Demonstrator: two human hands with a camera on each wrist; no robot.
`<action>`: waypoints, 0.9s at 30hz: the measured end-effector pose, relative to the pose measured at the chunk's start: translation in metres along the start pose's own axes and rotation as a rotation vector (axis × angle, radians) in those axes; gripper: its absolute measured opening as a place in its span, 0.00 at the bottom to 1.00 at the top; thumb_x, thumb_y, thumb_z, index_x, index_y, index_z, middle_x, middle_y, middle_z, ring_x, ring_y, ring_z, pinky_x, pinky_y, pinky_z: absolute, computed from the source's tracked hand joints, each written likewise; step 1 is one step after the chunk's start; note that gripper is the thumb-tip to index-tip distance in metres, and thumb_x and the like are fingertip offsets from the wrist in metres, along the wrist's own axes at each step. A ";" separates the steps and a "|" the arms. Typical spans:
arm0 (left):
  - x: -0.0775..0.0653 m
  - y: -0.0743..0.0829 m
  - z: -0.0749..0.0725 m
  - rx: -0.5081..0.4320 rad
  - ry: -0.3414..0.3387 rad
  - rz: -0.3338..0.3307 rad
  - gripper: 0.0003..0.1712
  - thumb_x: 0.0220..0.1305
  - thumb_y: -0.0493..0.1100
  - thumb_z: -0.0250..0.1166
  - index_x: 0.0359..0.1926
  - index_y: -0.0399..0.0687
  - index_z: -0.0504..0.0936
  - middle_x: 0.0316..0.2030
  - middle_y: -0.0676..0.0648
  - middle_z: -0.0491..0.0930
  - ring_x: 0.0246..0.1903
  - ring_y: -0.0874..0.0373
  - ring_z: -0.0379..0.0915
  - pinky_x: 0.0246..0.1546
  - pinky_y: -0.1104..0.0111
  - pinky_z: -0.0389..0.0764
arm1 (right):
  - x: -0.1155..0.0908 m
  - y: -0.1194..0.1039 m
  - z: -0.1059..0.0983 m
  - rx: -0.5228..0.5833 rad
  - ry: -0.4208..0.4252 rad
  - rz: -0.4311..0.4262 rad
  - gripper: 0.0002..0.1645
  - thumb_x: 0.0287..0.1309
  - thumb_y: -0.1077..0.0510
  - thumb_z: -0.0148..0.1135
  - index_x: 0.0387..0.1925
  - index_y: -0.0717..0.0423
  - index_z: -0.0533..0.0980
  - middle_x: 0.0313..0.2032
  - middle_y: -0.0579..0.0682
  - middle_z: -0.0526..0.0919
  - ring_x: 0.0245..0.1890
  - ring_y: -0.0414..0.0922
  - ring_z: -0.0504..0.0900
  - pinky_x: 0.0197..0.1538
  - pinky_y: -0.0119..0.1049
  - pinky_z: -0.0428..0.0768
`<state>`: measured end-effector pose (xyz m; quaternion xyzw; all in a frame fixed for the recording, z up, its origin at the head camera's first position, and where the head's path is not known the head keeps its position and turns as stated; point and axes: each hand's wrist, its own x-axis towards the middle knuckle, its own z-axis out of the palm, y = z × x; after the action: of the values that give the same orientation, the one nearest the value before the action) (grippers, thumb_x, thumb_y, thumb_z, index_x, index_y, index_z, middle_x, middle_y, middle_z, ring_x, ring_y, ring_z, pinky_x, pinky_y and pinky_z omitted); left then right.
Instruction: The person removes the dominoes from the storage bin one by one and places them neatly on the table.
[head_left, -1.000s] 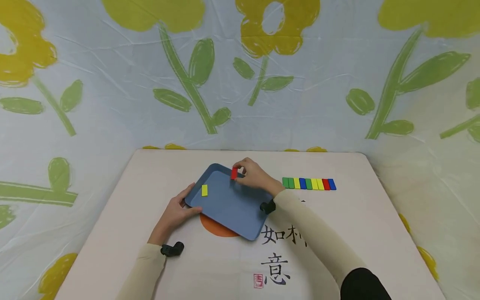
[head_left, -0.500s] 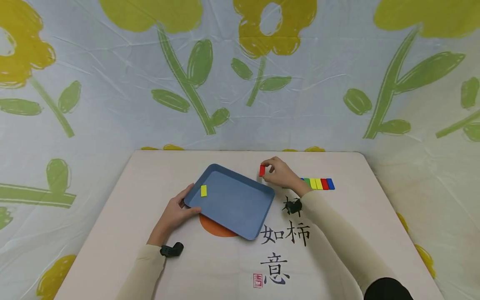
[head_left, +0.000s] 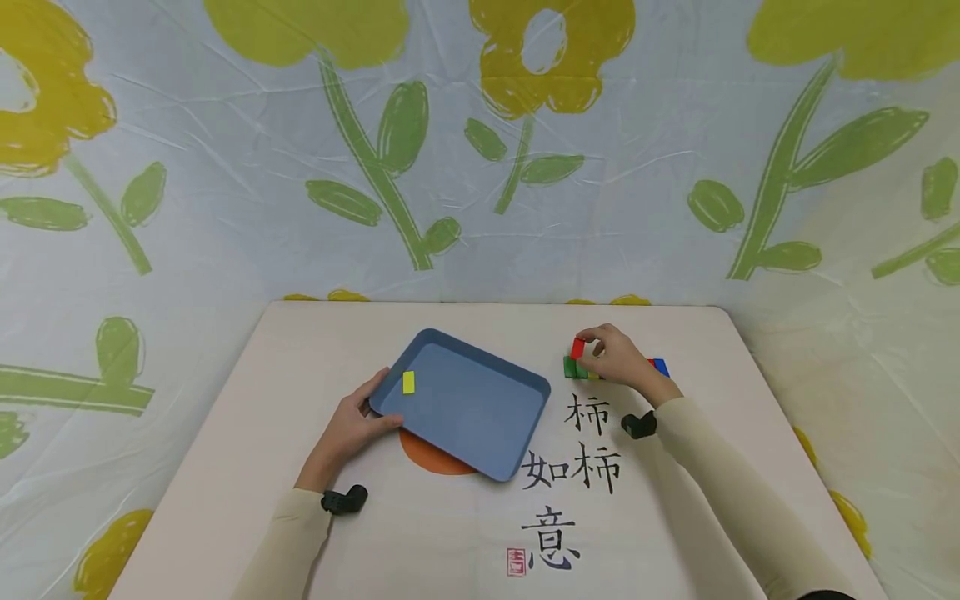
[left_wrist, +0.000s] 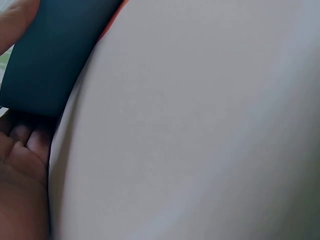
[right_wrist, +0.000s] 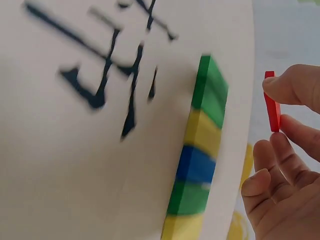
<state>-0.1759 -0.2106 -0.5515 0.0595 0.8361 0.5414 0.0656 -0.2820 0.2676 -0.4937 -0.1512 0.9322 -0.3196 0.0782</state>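
My right hand [head_left: 618, 358] pinches a small flat red tile [head_left: 577, 348] between thumb and fingers. The tile overlaps the left end of a row of coloured tiles [head_left: 570, 368] in the head view. In the right wrist view, green, yellow and blue tiles [right_wrist: 196, 166] lie side by side below that hand, and the red tile [right_wrist: 272, 105] is seen nearly edge-on. At left, my left hand [head_left: 352, 429] grips the corner of a blue tray [head_left: 472, 421], thumb at the near rim and fingers round the left side. One yellow tile [head_left: 408, 382] lies in the tray.
An orange disc shape [head_left: 431, 457] shows partly from under the tray. Black brush characters [head_left: 551, 537] and a red seal mark [head_left: 516, 562] are on the table surface [head_left: 420, 542]. A flower-patterned sheet [head_left: 600, 242] stands behind the table.
Carrying the red tile, my right hand has moved right from over the tray to the left end of the tile row. My left hand and the tray have stayed in place.
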 end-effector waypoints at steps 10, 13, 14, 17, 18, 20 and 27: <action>0.000 0.000 -0.001 -0.009 0.010 -0.005 0.51 0.54 0.48 0.74 0.74 0.64 0.56 0.74 0.49 0.52 0.74 0.49 0.45 0.70 0.54 0.58 | -0.018 0.034 -0.016 -0.034 0.025 0.068 0.26 0.55 0.55 0.66 0.55 0.59 0.75 0.53 0.61 0.74 0.46 0.55 0.77 0.40 0.41 0.79; 0.001 -0.001 -0.001 -0.017 0.005 -0.004 0.51 0.53 0.48 0.74 0.74 0.64 0.56 0.74 0.49 0.52 0.74 0.50 0.45 0.70 0.56 0.57 | -0.026 0.044 -0.022 -0.043 0.027 0.089 0.26 0.55 0.56 0.65 0.56 0.59 0.75 0.54 0.61 0.73 0.45 0.55 0.76 0.40 0.41 0.78; 0.000 -0.001 -0.001 -0.017 0.004 -0.003 0.51 0.53 0.49 0.74 0.74 0.64 0.56 0.74 0.50 0.52 0.74 0.50 0.45 0.70 0.56 0.57 | -0.029 0.047 -0.024 -0.051 0.028 0.091 0.26 0.55 0.56 0.64 0.56 0.60 0.75 0.54 0.61 0.73 0.45 0.55 0.75 0.41 0.41 0.78; 0.000 -0.001 0.000 -0.012 0.005 -0.007 0.51 0.53 0.48 0.74 0.74 0.65 0.55 0.74 0.51 0.52 0.74 0.52 0.46 0.70 0.56 0.58 | -0.038 0.056 -0.029 -0.067 0.038 0.089 0.26 0.55 0.58 0.64 0.55 0.61 0.75 0.53 0.63 0.74 0.44 0.55 0.75 0.44 0.45 0.79; 0.000 -0.002 0.000 -0.006 0.003 -0.008 0.51 0.54 0.48 0.74 0.74 0.65 0.55 0.74 0.51 0.52 0.74 0.52 0.46 0.70 0.56 0.58 | -0.040 0.059 -0.031 -0.067 0.041 0.087 0.25 0.55 0.58 0.64 0.55 0.62 0.75 0.52 0.63 0.74 0.44 0.55 0.76 0.45 0.46 0.79; 0.000 -0.002 0.000 0.000 0.006 -0.014 0.51 0.54 0.49 0.74 0.74 0.66 0.55 0.74 0.52 0.52 0.74 0.53 0.46 0.70 0.57 0.59 | -0.046 0.065 -0.034 -0.071 0.042 0.093 0.25 0.55 0.59 0.64 0.55 0.63 0.75 0.52 0.64 0.74 0.44 0.56 0.76 0.45 0.47 0.80; 0.002 -0.002 0.000 0.010 0.010 0.011 0.51 0.53 0.50 0.74 0.74 0.65 0.55 0.74 0.51 0.53 0.74 0.52 0.47 0.70 0.57 0.59 | -0.062 0.088 -0.047 -0.079 0.048 0.136 0.26 0.53 0.61 0.63 0.55 0.65 0.74 0.51 0.66 0.73 0.43 0.56 0.76 0.36 0.35 0.76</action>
<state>-0.1779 -0.2117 -0.5537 0.0616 0.8387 0.5380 0.0584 -0.2549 0.3810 -0.5080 -0.0826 0.9538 -0.2798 0.0716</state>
